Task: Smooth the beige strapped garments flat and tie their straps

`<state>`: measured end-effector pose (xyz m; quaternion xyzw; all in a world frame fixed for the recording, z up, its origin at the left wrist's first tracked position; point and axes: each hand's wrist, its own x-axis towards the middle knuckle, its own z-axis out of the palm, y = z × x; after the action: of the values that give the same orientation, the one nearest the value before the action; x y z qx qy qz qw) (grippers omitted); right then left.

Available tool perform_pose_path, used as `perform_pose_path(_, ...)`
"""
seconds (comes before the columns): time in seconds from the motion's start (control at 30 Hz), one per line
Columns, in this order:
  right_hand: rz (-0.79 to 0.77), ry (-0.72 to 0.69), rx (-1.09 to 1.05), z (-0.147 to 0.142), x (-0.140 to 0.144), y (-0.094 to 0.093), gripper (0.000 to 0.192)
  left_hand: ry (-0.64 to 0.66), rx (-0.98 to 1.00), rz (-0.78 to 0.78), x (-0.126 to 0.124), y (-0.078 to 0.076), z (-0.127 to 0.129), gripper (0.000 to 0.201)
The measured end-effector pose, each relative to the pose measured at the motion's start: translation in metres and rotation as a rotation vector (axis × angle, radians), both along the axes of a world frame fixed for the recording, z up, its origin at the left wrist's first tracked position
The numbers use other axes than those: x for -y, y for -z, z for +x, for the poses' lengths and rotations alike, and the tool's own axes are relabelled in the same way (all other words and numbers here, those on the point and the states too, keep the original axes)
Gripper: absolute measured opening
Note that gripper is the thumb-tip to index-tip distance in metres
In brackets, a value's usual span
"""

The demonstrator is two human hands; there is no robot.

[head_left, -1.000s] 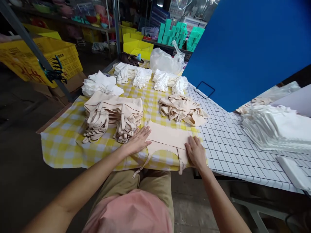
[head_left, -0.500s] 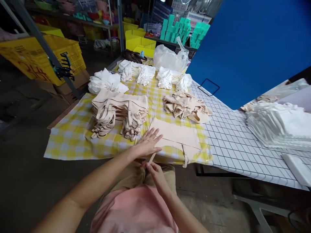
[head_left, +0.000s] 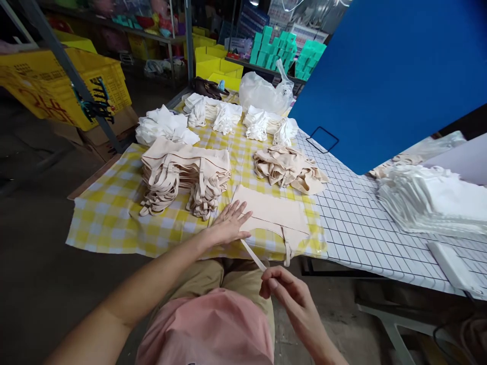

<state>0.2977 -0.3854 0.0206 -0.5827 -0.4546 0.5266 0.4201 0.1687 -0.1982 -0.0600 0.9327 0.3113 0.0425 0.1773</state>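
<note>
A beige strappy garment [head_left: 270,205], perhaps a camisole, lies flat near the table's front edge. My left hand [head_left: 230,224] rests on its left side, fingers spread and palm down. Between the fingertips of my right hand [head_left: 285,286] is the end of a thin beige strap [head_left: 253,255], pulled taut from under my left hand out past the edge. The other strap [head_left: 287,248] hangs loose at the garment's right. Just left of it sits a neat stack of beige garments [head_left: 186,170], straps facing me. A crumpled heap of beige garments [head_left: 289,167] lies behind.
White garment stacks [head_left: 213,111] and a plastic bag [head_left: 264,91] stand farther back on the yellow checked cloth [head_left: 110,218]. A big blue board [head_left: 388,76] leans over the right side, near a white pile [head_left: 433,197]. A yellow crate [head_left: 68,86] stands at left.
My right hand has moved right and toward me, drawing the strap out straight from the garment. My left hand stays spread on the garment.
</note>
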Motion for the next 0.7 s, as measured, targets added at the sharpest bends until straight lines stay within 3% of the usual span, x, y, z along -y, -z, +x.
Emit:
perform_pose_path(0.17, -0.005, -0.126, -0.218, 0.017, -0.017, -0.014, 0.041, 0.001, 0.005, 0.012, 0.000, 0.001, 0.000, 0.068)
perform_pose_path(0.33, 0.098, 0.068, -0.081, 0.025, -0.039, -0.011, 0.025, 0.002, -0.021, -0.020, 0.001, -0.004, 0.000, 0.069)
perform_pose_path(0.5, 0.223, 0.219, 0.113, 0.031, -0.059, -0.015, 0.027, 0.011, -0.041, -0.024, 0.001, -0.008, -0.001, 0.069)
perform_pose_path(0.7, 0.288, 0.273, -0.143, 0.026, -0.076, -0.020, 0.024, 0.006, -0.017, 0.007, 0.002, -0.007, -0.001, 0.066)
